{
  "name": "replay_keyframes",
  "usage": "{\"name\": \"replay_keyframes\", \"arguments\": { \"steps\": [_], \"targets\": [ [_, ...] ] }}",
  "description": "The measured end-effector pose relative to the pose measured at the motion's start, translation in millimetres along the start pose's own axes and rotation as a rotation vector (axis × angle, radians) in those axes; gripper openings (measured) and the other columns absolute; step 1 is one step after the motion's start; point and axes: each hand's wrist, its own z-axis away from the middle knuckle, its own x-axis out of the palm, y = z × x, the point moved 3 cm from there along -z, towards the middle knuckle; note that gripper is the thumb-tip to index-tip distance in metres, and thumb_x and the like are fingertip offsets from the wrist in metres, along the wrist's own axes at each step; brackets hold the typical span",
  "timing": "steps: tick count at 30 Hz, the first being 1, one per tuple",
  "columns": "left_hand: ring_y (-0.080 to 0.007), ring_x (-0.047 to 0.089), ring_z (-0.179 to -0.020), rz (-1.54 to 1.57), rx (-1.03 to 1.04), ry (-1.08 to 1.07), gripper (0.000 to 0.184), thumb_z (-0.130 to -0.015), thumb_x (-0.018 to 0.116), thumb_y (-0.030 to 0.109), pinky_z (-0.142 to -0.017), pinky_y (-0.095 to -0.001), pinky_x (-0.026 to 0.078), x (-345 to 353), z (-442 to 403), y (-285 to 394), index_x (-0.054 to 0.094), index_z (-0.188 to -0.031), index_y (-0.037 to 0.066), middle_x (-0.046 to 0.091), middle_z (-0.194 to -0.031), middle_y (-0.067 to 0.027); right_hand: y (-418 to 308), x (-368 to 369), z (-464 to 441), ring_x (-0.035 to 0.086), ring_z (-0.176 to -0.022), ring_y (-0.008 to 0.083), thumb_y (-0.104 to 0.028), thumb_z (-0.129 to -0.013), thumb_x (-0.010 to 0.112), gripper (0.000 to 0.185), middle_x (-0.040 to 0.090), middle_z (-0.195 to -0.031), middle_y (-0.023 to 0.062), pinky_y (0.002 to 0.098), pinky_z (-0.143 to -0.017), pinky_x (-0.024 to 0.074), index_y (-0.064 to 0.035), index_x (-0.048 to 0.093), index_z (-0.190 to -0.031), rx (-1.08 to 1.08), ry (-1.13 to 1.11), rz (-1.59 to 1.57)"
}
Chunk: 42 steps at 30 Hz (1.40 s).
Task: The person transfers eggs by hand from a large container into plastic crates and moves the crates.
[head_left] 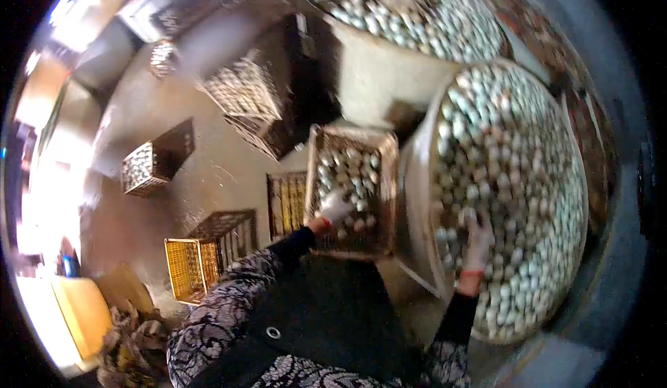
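Left hand (336, 209) is resting inside central crate (391, 193), right hand (479, 245) inside right-side tub (420, 200); eggs (514, 298) are likely needing light contact; blur is hiding whether fingers are pinching.

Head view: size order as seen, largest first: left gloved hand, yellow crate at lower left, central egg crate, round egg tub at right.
1. Round egg tub at right
2. Central egg crate
3. Yellow crate
4. Left gloved hand
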Motion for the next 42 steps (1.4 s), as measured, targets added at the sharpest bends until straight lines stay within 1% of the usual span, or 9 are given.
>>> {"name": "replay_keyframes", "arguments": {
  "steps": [3, 8, 10, 14, 18, 26, 30, 34, 42],
  "targets": [
    [-0.0231, 0.060, -0.099, 0.341, 0.171, -0.076, 0.045, -0.082, 0.065, 0.024, -0.087, -0.0362, 0.050, -18, 0, 48, 0.056, -0.121, 0.002, 0.063, -0.112, -0.0136, -25, 26, -2, 0.061, -0.093, 0.0233, -0.015, -0.082, 0.065, 0.040, 0.062, -0.106, 0.0116, 0.0342, -0.074, 0.0528, -0.0036, 0.052, -0.119, 0.179, -0.025, -0.643],
    [-0.0149, 0.059, -0.095, 0.959, 0.100, -0.232, 0.034, -0.088, 0.060, 0.013, -0.079, -0.0266, 0.049, -92, 42, 175, 0.055, -0.119, -0.001, 0.063, -0.104, -0.0094, -144, 95, 28, 0.060, -0.100, 0.0245, 0.002, -0.081, 0.059, 0.038, 0.058, -0.115, 0.0103, 0.0344, -0.083, 0.0522, -0.0013, 0.051, -0.118, -1.157, 0.000, 0.537],
    [-0.0134, 0.059, -0.095, 1.077, -0.030, -0.311, 0.038, -0.090, 0.061, 0.018, -0.074, -0.0268, 0.051, -112, 52, 192, 0.052, -0.123, 0.001, 0.062, -0.105, -0.0089, -164, 119, 34, 0.055, -0.109, 0.0237, -0.001, -0.076, 0.066, 0.040, 0.060, -0.112, 0.0096, 0.0348, -0.095, 0.0444, -0.0039, 0.054, -0.114, -0.535, -0.161, -0.069],
    [-0.0141, 0.058, -0.095, 0.982, 0.131, -0.203, 0.036, -0.092, 0.059, 0.020, -0.084, -0.0282, 0.048, -136, 55, 199, 0.054, -0.123, 0.003, 0.061, -0.108, -0.0056, -158, 161, 34, 0.054, -0.113, 0.0294, 0.007, -0.074, 0.059, 0.046, 0.058, -0.114, 0.0138, 0.0378, -0.102, 0.0399, -0.0039, 0.050, -0.117, -0.869, -0.150, 0.155],
    [-0.0133, 0.058, -0.093, 1.117, 0.012, -0.115, 0.040, -0.087, 0.065, 0.018, -0.086, -0.0275, 0.047, -142, 57, 180, 0.053, -0.121, -0.001, 0.062, -0.104, -0.0063, -155, 203, 42, 0.052, -0.116, 0.0312, 0.008, -0.068, 0.057, 0.060, 0.057, -0.118, 0.0149, 0.0368, -0.104, 0.0380, -0.0009, 0.045, -0.126, -0.745, -0.350, 0.073],
    [-0.0094, 0.057, -0.063, 1.127, -0.116, 0.141, 0.041, -0.083, 0.069, 0.033, -0.044, -0.0236, 0.048, -143, 50, 106, 0.054, -0.111, 0.006, 0.061, -0.086, -0.0027, -123, 275, 51, 0.052, -0.117, 0.0295, 0.009, -0.071, 0.055, 0.056, 0.056, -0.125, 0.0142, 0.0382, -0.101, 0.0389, -0.0020, 0.051, -0.126, -0.704, -0.629, 0.206],
    [-0.0084, 0.055, -0.061, 1.436, -0.357, 0.133, 0.033, -0.088, 0.065, 0.032, -0.043, -0.0237, 0.047, -132, 43, 67, 0.054, -0.107, 0.007, 0.059, -0.081, -0.0003, -109, 307, 48, 0.053, -0.111, 0.0260, 0.002, -0.084, 0.054, 0.038, 0.057, -0.122, 0.0130, 0.0355, -0.097, 0.0399, -0.0009, 0.054, -0.122, -0.396, -0.730, 0.133],
    [-0.0077, 0.054, -0.076, 1.451, -0.353, 0.146, 0.023, -0.087, 0.067, 0.028, -0.067, -0.0263, 0.047, -144, 61, 41, 0.060, -0.096, 0.007, 0.060, -0.083, -0.0007, -117, 328, 71, 0.051, -0.113, 0.0236, -0.005, -0.090, 0.051, 0.031, 0.057, -0.121, 0.0119, 0.0347, -0.100, 0.0370, 0.0019, 0.054, -0.120, -0.407, -0.809, 0.089],
    [-0.0127, 0.057, -0.080, 1.424, -0.366, 0.124, 0.029, -0.085, 0.067, 0.029, -0.069, -0.0292, 0.050, -125, 67, 26, 0.059, -0.103, 0.007, 0.061, -0.089, -0.0020, -96, 332, 80, 0.050, -0.115, 0.0238, -0.005, -0.092, 0.048, 0.031, 0.056, -0.122, 0.0134, 0.0349, -0.100, 0.0377, 0.0016, 0.052, -0.122, -0.514, -0.861, 0.238]
  ]
}}
